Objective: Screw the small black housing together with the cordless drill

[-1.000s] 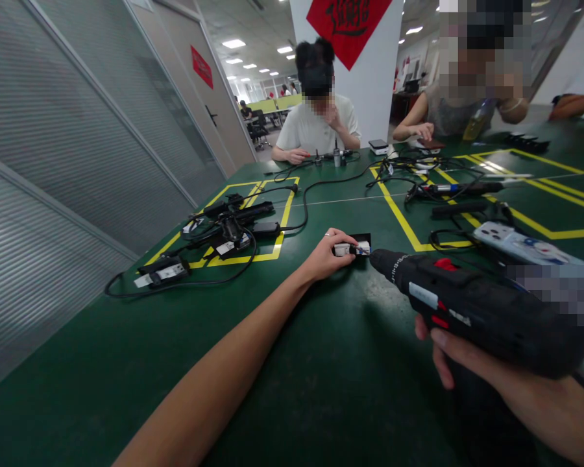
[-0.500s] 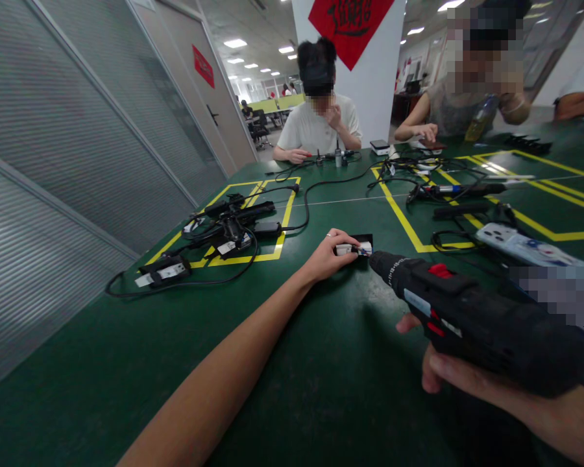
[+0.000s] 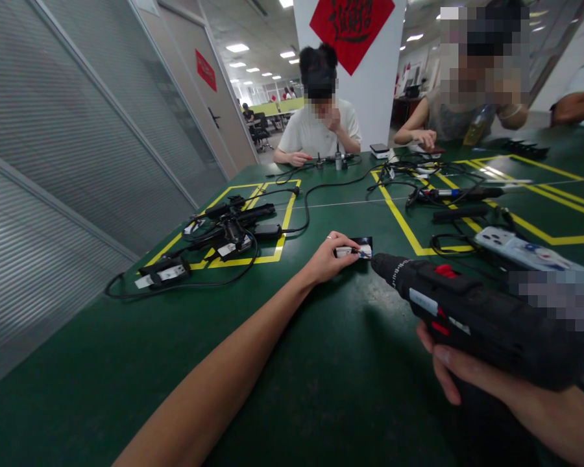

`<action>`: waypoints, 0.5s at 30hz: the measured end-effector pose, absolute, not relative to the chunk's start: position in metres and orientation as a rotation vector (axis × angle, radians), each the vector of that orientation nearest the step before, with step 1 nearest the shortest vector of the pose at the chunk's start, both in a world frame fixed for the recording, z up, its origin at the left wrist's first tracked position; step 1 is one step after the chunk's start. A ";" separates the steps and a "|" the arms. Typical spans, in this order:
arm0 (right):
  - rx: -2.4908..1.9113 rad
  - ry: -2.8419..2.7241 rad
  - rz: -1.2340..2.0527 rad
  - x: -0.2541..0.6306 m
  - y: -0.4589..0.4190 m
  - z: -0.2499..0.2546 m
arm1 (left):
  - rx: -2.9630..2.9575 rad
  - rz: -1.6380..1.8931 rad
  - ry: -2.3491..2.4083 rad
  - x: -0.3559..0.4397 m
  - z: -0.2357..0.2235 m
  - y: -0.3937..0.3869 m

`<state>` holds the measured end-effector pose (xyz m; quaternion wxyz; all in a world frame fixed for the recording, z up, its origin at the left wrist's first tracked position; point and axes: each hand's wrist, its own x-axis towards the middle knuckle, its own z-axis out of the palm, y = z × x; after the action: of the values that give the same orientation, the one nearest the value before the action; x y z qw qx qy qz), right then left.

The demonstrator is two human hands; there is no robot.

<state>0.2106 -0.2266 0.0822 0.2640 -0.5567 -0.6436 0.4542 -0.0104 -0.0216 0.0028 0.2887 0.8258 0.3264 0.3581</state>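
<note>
With the small white block (image 3: 365,250) as the dial's centre and twelve pointing away from me, I find a pile of black cables (image 3: 231,227) well off, between nine and ten o'clock. It lies mostly inside yellow tape (image 3: 292,209) on the green table (image 3: 316,376); I take the tape as marking its spot. At nine, the left hand (image 3: 333,256) is clamped on the block, probably to stop it turning. The block sits by a black piece (image 3: 364,240), near the middle of my view. At four o'clock the drill (image 3: 486,311) aims its nose at the block's right end; I cannot tell whether its tip touches. The right hand (image 3: 486,376) is wrapped around the drill's handle from below, which I judge carries the weight and keeps the nose lined up.

Against half a second ago, the left hand and block stay put. The right forefinger, which stuck out ahead, is now tucked closer to the handle, and the drill's back end sits slightly higher.
</note>
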 end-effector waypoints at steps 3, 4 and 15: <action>-1.505 -1.688 1.350 0.214 -0.227 0.079 | 2.198 0.939 0.873 -0.011 0.004 -0.023; -1.498 -1.658 1.367 0.214 -0.227 0.079 | 2.197 0.942 0.871 -0.011 0.005 -0.023; -1.409 -1.664 1.353 0.213 -0.217 0.062 | 2.160 0.963 0.844 -0.010 0.001 -0.021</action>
<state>0.2126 -0.2170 0.0618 0.2837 -0.5266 -0.6219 0.5054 -0.0098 -0.0208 0.0007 0.3101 0.8177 0.3195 0.3648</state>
